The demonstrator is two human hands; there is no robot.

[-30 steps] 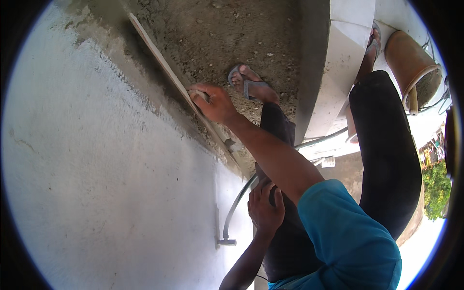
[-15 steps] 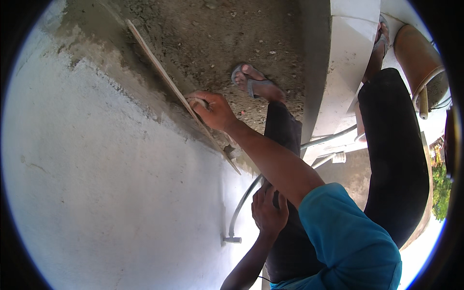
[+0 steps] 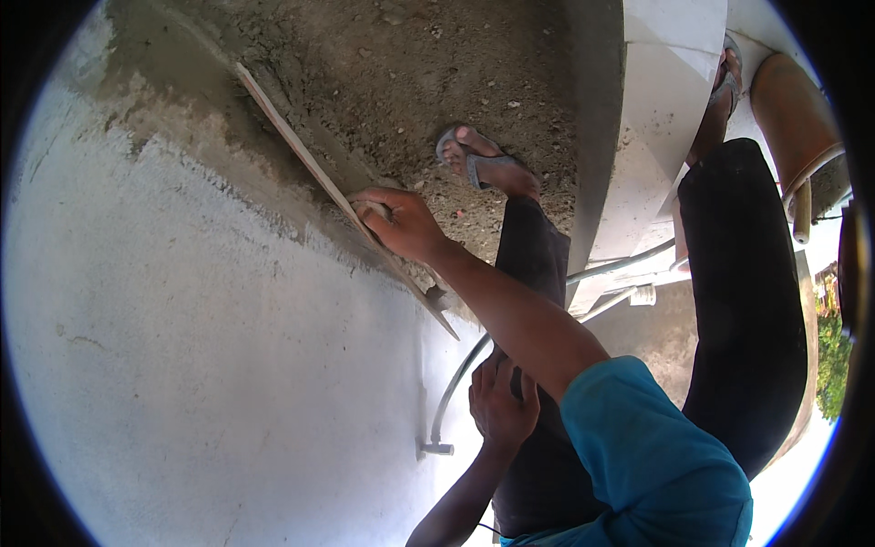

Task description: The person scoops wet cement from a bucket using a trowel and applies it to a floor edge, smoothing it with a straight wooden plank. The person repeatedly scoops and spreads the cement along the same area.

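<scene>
My right hand (image 3: 401,223) is closed around the grip of a long, thin wooden float (image 3: 296,146), which I see almost edge-on. The float lies slantwise along the foot of the white wall (image 3: 210,337), against a grey-brown band of damp mortar (image 3: 173,109). Its face towards the wall is hidden. My left hand (image 3: 504,401) rests on my dark trouser leg beside a grey hose, with the fingers spread slightly and nothing seen in them.
Rough, gritty ground (image 3: 519,64) carries my sandalled foot (image 3: 488,159). A grey hose (image 3: 451,392) runs from a wall tap (image 3: 437,448) behind my leg. On the right are a pale ledge (image 3: 652,128) and a brown cylindrical container (image 3: 793,118) lying tipped, with a rod at its mouth.
My right hand and the float have shifted slightly towards me along the wall's foot. My left hand stays on my leg.
</scene>
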